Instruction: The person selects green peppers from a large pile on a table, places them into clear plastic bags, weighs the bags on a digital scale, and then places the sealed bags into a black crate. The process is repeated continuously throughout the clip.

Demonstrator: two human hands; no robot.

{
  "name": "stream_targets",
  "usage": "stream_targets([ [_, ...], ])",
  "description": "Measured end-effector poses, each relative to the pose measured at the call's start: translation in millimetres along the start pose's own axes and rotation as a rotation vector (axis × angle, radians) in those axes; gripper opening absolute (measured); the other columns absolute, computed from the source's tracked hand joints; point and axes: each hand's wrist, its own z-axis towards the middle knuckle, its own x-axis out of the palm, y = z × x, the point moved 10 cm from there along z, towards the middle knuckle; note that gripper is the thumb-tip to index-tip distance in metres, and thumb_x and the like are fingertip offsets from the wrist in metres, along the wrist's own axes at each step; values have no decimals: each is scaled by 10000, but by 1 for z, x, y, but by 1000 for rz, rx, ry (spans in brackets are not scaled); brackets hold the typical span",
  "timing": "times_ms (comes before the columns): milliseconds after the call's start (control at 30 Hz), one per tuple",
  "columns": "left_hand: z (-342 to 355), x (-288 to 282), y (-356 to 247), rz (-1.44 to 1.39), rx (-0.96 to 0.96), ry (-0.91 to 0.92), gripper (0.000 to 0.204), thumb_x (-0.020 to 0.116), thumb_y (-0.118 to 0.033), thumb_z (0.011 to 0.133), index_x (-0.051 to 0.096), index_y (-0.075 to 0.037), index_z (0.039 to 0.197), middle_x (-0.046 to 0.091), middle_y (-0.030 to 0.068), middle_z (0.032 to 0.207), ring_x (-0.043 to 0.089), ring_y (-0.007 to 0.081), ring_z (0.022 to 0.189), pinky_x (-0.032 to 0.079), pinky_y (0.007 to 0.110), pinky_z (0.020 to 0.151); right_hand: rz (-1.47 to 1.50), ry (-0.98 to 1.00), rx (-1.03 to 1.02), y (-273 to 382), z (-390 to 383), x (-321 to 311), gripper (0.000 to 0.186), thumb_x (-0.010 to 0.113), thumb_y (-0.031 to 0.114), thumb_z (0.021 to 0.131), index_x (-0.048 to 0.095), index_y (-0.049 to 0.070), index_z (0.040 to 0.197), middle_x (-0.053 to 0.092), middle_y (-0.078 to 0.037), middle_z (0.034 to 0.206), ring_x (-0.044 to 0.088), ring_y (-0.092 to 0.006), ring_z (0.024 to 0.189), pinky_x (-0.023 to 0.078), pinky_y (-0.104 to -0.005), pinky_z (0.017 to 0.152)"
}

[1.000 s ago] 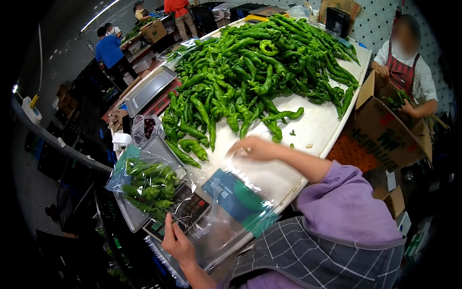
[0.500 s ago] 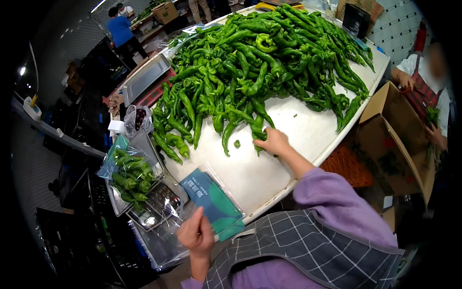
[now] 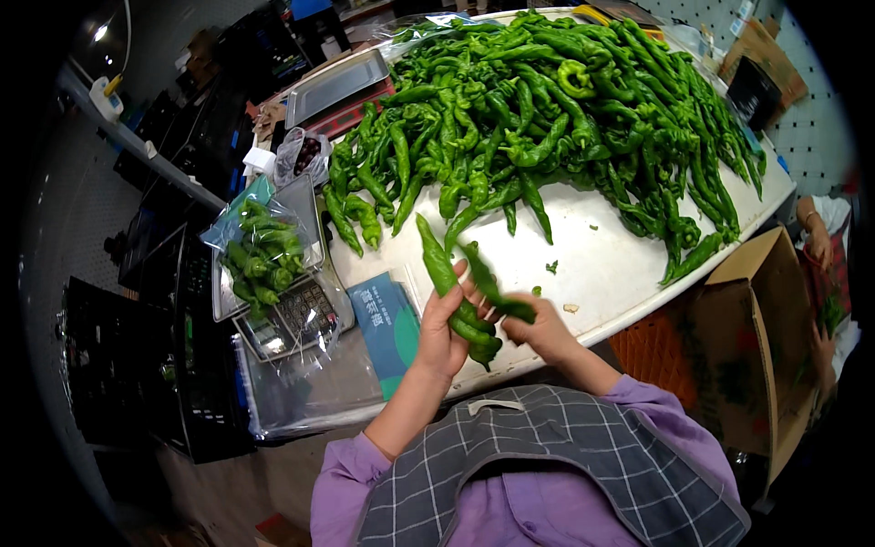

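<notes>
Close to the table's near edge, my left hand [image 3: 439,342] is closed around a long green pepper [image 3: 435,257], which points up and away from me. My right hand [image 3: 547,330] grips another green pepper [image 3: 489,281], slightly blurred, slanting toward the left hand's fingers. The two hands are nearly touching. Beyond them a large heap of long green peppers [image 3: 538,118] covers the far part of the white table [image 3: 583,273]. Left of my hands lies a stack of blue-green printed plastic bags [image 3: 381,319].
A clear bag of green peppers [image 3: 260,260] rests on a scale with a keypad [image 3: 310,312]. Behind it are a small bag of dark round fruit [image 3: 305,157] and a metal tray [image 3: 335,88]. At right, a co-worker's hand [image 3: 818,244] is near an open cardboard box [image 3: 738,356].
My right hand has come back from the heap's near edge with a pepper. My left hand has moved right, from beside the bags, and now holds a pepper. The view has shifted.
</notes>
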Motion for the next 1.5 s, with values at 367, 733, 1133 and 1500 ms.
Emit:
stream_targets([
  [367, -26, -9, -46, -180, 247, -69, 532, 426, -196, 907, 185, -191, 1381, 340, 116, 1337, 423, 297, 1188, 410, 411, 919, -847, -43, -758, 90, -20, 76, 694, 711, 254, 692, 375, 52, 1264, 492, -164, 1137, 544, -316, 987, 469, -355, 727],
  [733, -139, -9, -174, 1182, 615, -82, 555, 549, -267, 849, 354, -5, 1297, 424, 157, 1290, 424, 255, 1178, 292, 364, 1003, -220, 62, -306, 75, -20, 106, 583, 633, 36, 620, 485, -14, 1182, 587, -91, 1033, 564, -139, 928, 439, -266, 836],
  [1133, -167, -104, -293, 1698, 1072, -511, 97, 598, -138, 798, 617, -79, 873, 593, 72, 703, 588, 263, 604, 447, 337, 507, -44, 121, -19, 3, -6, 197, 504, 629, 90, 693, 499, -27, 1165, 579, -88, 1005, 554, -135, 882, 446, -254, 781],
  [1500, -173, -82, -312, 1626, 1138, -201, 156, 608, -52, 782, 633, -48, 936, 534, 105, 623, 537, 254, 517, 408, 313, 461, 290, 43, -127, 13, 119, 307, 466, 593, 154, 826, 428, -5, 1232, 566, -78, 987, 549, -100, 814, 459, -222, 647],
])
